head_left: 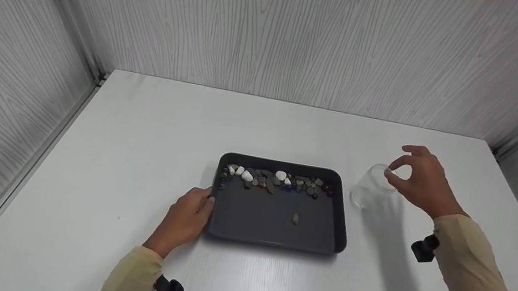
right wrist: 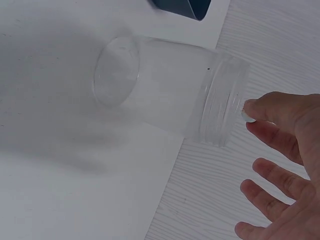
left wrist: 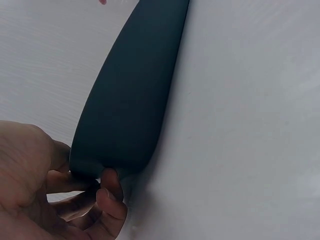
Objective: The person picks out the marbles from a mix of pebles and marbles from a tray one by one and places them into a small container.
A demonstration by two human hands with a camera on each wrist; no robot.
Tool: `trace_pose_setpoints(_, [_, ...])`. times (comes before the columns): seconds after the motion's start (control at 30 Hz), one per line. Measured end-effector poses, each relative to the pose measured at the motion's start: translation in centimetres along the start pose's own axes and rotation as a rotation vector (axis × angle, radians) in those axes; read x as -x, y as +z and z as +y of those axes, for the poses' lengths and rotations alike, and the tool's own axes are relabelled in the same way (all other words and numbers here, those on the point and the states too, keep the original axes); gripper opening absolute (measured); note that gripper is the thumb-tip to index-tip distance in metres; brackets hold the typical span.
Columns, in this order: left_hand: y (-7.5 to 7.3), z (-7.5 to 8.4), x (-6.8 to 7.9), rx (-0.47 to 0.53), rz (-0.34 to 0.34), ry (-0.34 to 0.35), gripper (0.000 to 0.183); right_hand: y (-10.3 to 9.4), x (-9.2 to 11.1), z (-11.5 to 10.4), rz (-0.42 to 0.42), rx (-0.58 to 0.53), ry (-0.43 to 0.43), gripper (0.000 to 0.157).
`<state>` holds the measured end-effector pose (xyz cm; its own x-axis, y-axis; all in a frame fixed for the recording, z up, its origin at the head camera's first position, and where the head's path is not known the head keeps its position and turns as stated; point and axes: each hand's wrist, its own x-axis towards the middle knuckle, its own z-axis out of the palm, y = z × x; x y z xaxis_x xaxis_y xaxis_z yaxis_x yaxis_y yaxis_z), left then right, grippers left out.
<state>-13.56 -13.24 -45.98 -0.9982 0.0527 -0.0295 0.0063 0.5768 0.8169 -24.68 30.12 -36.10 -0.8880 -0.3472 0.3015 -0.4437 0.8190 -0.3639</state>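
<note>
A dark grey tray (head_left: 248,218) lies on the table, with a row of mixed pebbles and marbles (head_left: 274,179) along its far side. My left hand (head_left: 187,216) grips the tray's left edge, its fingers and thumb at the rim; the left wrist view shows the tray's outer wall (left wrist: 127,95) beside the fingers. To the right, a clear jar (right wrist: 170,82) stands upright with its mouth uncovered. At that mouth my right hand (head_left: 420,182) pinches a small pale, glassy marble (right wrist: 247,117) between thumb and forefinger, the other fingers spread.
One lone pebble (head_left: 295,218) lies on the tray floor, apart from the row. The white table (head_left: 135,147) meets pale wood-grain panels (head_left: 266,28) at the back and sides. The tray's right edge and the jar are close together.
</note>
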Motion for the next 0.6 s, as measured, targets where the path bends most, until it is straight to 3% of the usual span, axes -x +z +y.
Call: trace_pose_setpoints(0.6, [-0.1, 0.1, 0.0, -0.013, -0.013, -0.025, 0.043, 0.5, -0.5, -1.7, 0.044, -0.036, -0.030, 0.011])
